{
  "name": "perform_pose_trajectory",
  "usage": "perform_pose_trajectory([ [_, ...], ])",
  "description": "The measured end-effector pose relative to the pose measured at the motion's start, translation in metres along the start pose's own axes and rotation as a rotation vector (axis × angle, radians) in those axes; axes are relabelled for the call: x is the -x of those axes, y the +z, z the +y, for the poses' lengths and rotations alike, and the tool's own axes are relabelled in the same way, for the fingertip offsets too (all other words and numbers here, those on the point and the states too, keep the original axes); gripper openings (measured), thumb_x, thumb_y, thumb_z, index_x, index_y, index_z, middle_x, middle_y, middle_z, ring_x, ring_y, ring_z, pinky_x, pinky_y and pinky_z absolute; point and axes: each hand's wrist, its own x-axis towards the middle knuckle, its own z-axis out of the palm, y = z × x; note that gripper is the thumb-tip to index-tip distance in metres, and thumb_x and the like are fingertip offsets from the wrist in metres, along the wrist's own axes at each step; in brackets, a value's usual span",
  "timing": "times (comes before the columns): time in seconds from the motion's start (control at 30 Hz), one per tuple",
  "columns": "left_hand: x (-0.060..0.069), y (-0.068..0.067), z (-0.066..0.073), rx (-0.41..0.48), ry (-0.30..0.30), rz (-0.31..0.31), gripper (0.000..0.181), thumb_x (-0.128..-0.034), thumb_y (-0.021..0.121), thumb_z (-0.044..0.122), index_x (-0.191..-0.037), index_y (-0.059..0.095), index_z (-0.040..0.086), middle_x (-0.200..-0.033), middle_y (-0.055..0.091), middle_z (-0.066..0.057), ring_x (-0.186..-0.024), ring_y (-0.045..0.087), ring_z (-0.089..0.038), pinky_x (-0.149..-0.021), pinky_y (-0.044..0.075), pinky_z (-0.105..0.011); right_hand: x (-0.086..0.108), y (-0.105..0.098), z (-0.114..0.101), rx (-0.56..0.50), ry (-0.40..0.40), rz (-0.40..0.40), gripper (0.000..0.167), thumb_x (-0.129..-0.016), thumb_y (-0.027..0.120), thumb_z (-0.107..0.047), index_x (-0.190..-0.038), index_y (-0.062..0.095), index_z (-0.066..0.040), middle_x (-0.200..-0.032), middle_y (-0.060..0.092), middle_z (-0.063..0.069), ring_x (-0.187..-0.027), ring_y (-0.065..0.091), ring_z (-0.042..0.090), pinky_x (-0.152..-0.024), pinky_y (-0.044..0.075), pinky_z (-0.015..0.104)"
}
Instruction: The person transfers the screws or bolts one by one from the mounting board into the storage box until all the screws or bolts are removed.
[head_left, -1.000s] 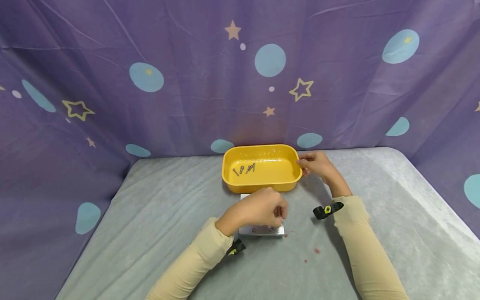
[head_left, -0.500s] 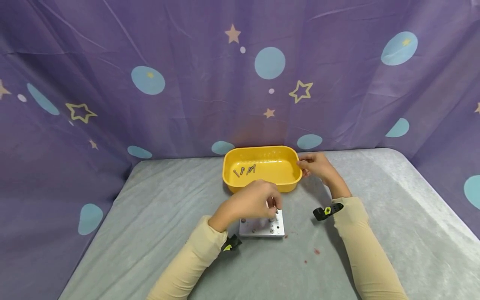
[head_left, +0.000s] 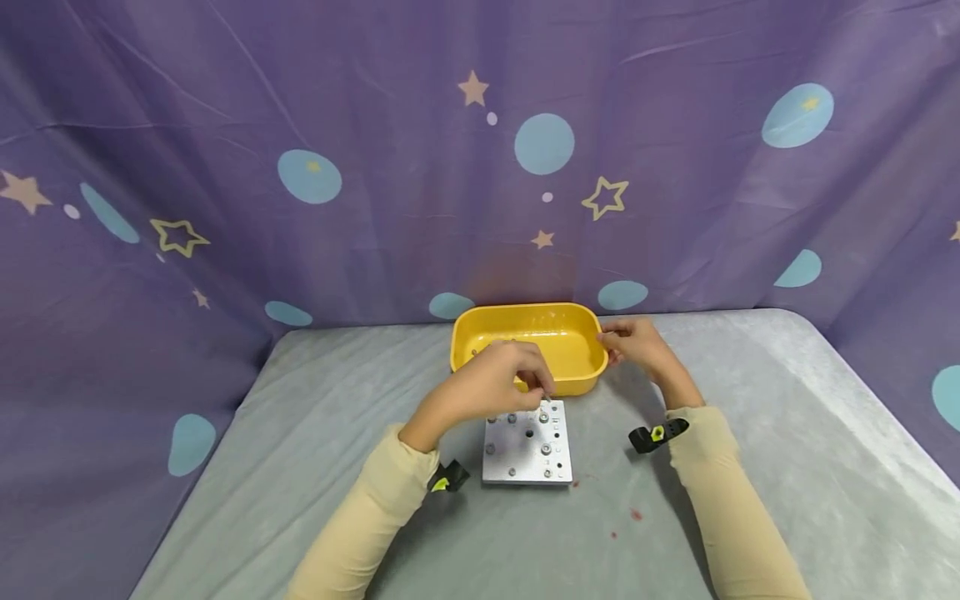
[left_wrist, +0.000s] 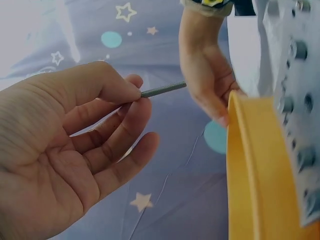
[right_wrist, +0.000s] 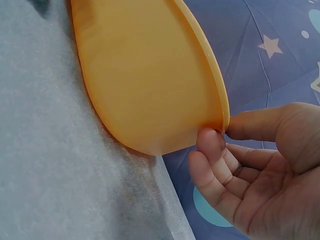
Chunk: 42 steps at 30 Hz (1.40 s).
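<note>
My left hand [head_left: 487,383] pinches a screw between thumb and fingertips, above the back edge of the metal plate. In the left wrist view the threaded shank of the screw [left_wrist: 164,90] sticks out from the fingertips; its head is hidden in them. The silver plate [head_left: 517,458] lies flat on the table, with several screws [head_left: 546,449] standing in it and some bare holes. Behind it stands a yellow tray [head_left: 573,387], partly covered by the left hand. At the tray's right end, my right hand [right_wrist: 260,175] pinches the rim between thumb and fingers.
A grey-white cloth [head_left: 360,375] covers the table. A purple curtain [head_left: 405,208] hangs right behind the tray. Small red marks [head_left: 636,515] dot the cloth to the right of the plate. The screws inside the tray are mostly hidden by the left hand.
My left hand has moved back and slightly left from over the plate towards the tray, uncovering most of the plate. The right hand stays on the tray rim. The head view has tilted slightly.
</note>
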Motion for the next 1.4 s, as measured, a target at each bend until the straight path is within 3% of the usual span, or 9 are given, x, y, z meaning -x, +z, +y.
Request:
perform_pose_trajectory([
  [0.3, -0.009, -0.036, -0.010, -0.025, -0.042, 0.021, 0.014, -0.0863, 0.069, 0.002, -0.091, 0.080, 0.010, -0.091, 0.075, 0.000, -0.078, 0.067, -0.006, -0.075, 0.055, -0.021, 0.001, 0.001, 0.001, -0.022, 0.011, -0.013, 0.040, -0.100, 0.059, -0.010, -0.128, 0.056, 0.018, -0.093, 0.069, 0.014, -0.067, 0.062, 0.008, -0.068, 0.060, 0.030],
  [0.5, -0.022, -0.059, -0.013, -0.039, -0.088, -0.014, 0.014, -0.0872, 0.070, 0.001, -0.094, 0.080, 0.009, -0.090, 0.076, -0.002, -0.072, 0.068, -0.010, -0.067, 0.056, -0.025, 0.002, 0.002, 0.002, -0.043, 0.001, -0.014, 0.040, -0.101, 0.058, -0.010, -0.127, 0.056, 0.020, -0.088, 0.069, 0.009, -0.066, 0.061, 0.007, -0.065, 0.059, 0.029],
  [0.67, -0.033, -0.072, -0.017, -0.057, -0.130, -0.056, 0.013, -0.0879, 0.072, 0.003, -0.095, 0.081, 0.009, -0.091, 0.078, -0.003, -0.079, 0.071, -0.010, -0.077, 0.058, -0.025, 0.002, 0.002, 0.003, -0.052, -0.017, -0.008, 0.038, -0.099, 0.058, -0.008, -0.126, 0.057, 0.020, -0.083, 0.068, 0.006, -0.064, 0.061, 0.006, -0.064, 0.058, 0.026],
  [1.0, -0.059, -0.076, -0.036, -0.079, -0.192, -0.185, 0.011, -0.0897, 0.072, 0.005, -0.095, 0.081, 0.009, -0.093, 0.079, -0.004, -0.085, 0.072, -0.015, -0.082, 0.058, -0.028, 0.002, 0.001, 0.006, -0.039, -0.026, 0.006, 0.037, -0.099, 0.058, -0.008, -0.124, 0.059, 0.019, -0.083, 0.068, 0.007, -0.064, 0.061, 0.006, -0.063, 0.058, 0.026],
  [1.2, -0.073, -0.082, -0.046, -0.093, -0.304, -0.243, 0.012, -0.0898, 0.071, 0.005, -0.095, 0.081, 0.008, -0.094, 0.079, -0.006, -0.086, 0.068, -0.018, -0.084, 0.057, -0.032, 0.002, 0.001, 0.003, -0.018, -0.027, 0.014, 0.036, -0.100, 0.058, -0.010, -0.124, 0.060, 0.017, -0.089, 0.069, 0.015, -0.065, 0.062, 0.006, -0.063, 0.058, 0.025],
  [1.4, -0.082, -0.085, -0.054, -0.036, -0.421, -0.264, 0.007, -0.0886, 0.075, 0.007, -0.090, 0.081, 0.006, -0.085, 0.079, -0.006, -0.080, 0.068, -0.016, -0.080, 0.057, -0.032, 0.002, 0.000, 0.001, -0.012, -0.018, 0.016, 0.036, -0.100, 0.058, -0.010, -0.124, 0.060, 0.017, -0.091, 0.069, 0.015, -0.066, 0.062, 0.007, -0.066, 0.060, 0.029],
])
